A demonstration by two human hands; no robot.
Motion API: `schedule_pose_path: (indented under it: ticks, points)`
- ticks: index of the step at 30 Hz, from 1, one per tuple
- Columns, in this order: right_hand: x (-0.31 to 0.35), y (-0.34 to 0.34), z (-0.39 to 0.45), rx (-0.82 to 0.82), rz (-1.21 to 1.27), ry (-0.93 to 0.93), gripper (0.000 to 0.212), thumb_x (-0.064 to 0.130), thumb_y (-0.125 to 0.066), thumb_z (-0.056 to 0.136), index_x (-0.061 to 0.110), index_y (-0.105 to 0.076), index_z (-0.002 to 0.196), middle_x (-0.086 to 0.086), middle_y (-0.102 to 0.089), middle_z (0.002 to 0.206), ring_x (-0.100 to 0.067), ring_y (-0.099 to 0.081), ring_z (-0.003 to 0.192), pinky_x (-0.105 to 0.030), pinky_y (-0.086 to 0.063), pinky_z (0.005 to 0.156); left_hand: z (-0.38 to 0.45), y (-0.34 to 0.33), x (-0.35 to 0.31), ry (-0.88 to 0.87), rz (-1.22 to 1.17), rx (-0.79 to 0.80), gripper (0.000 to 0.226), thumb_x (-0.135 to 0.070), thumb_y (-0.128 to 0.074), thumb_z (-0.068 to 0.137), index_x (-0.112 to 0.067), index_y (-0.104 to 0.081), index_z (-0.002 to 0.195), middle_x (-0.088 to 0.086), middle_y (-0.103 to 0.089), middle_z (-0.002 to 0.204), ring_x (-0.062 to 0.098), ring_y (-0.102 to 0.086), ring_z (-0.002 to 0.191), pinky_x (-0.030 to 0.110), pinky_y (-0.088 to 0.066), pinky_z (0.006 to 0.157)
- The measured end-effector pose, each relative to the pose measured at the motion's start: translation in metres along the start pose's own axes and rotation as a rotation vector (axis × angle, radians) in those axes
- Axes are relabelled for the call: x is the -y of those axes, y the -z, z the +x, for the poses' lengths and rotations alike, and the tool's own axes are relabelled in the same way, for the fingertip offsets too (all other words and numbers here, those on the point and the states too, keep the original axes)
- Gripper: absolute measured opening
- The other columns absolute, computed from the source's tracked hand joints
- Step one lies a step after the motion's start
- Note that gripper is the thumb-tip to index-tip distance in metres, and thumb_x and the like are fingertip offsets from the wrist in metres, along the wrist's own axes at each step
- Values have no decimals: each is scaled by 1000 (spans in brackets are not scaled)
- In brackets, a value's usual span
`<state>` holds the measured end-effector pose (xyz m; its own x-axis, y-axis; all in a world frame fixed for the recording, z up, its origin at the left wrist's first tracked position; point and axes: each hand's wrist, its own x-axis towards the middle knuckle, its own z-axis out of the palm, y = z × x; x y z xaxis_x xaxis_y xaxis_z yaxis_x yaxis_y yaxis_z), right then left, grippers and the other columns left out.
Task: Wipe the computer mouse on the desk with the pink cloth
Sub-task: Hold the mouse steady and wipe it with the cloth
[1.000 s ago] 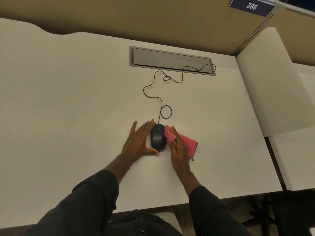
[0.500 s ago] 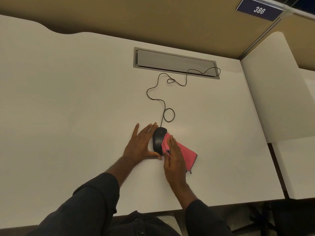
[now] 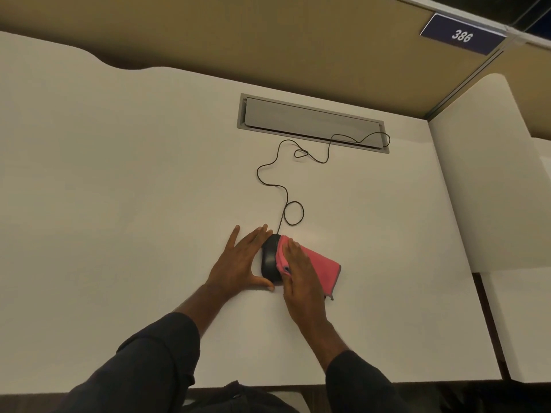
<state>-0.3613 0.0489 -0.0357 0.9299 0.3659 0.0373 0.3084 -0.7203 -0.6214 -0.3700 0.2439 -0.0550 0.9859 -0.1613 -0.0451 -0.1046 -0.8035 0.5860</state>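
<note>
At lower centre of the frame, the left hand braces the mouse with spread fingers while the right hand lies flat, seemingly pressing the pink cloth; a sideways shove could skid the mouse.

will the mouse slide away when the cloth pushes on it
Probably, if unbraced: the mouse looks small and light on a smooth desk. The left hand blocks its far side, and its slack cable likely won't restrain it.

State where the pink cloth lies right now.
In the head view, the pink cloth lies right of centre on the white desk, draped against the black computer mouse's right side under the right hand.
</note>
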Motion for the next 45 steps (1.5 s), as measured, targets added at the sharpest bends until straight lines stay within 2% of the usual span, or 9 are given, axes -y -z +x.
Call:
schedule_pose_path:
  ticks: [9,12,18,24,30,34,36,40,45]
  points:
    - [-1,6,10,3,35,47,59,10,-55,91,8,-36,147,-7,-44,149,-20,-37,139,-46,-34,112,1,-1,-1,27,-11,-21,125,-91,-57,63,-33,-2,158,-7,-11,164,-4,7,150,43,6,124]
    - [-4,6,24,45,36,47,58,10,-55,92,7,-36,147,-9,-44,149,-20,-36,138,-50,-36,111,2,-3,-2,34,-1,-25,125,-92,-57,63,-27,-9,159,-4,-15,165,1,-1,152,46,2,125]
    - [-10,6,15,46,50,99,64,6,-58,92,10,-30,149,-2,-35,151,-18,-32,139,-42,-26,114,1,-4,-2,41,8,-28,123,-92,-55,64,-31,-5,158,-5,-14,165,-2,5,150,43,3,125]
    - [-10,5,-7,10,40,125,71,2,-69,83,9,-35,144,-14,-51,142,-26,-42,132,-50,-28,108,1,-5,-1,24,0,-41,123,-90,-60,65,-32,-4,159,-6,-15,164,-3,3,150,38,9,124]
    - [3,16,36,128,77,-83,48,17,-54,99,11,-42,145,-4,-46,148,-18,-38,139,-35,-30,116,2,-6,0,17,10,-44,124,-91,-59,65,-29,-8,159,-4,-17,165,1,-2,152,44,2,125]
    - [17,24,64,150,70,-126,32,31,-48,101,18,-56,129,2,-63,123,-16,-59,112,-22,-45,95,2,-5,1,18,3,-39,126,-93,-56,64,-30,-4,159,-5,-16,164,-1,1,151,42,4,124]
    - [19,26,65,180,89,-154,34,34,-46,102,20,-55,131,4,-62,124,-15,-58,114,-22,-45,96,1,-5,2,24,1,-34,126,-93,-56,64,-31,-2,159,-6,-17,164,-1,-2,151,43,3,125]
    - [16,28,38,244,78,-124,51,24,-53,99,13,-39,148,-3,-43,150,-19,-40,138,-30,-27,115,1,-5,1,19,-7,-25,126,-92,-57,65,-33,4,158,-5,-19,164,6,-11,152,44,3,125]
    - [11,31,4,321,-12,-2,60,18,-60,95,7,-31,147,-9,-31,155,-22,-30,143,-25,-2,115,0,-5,-1,27,-28,-27,125,-93,-55,65,-38,9,156,-6,-17,164,6,-12,152,44,3,125]
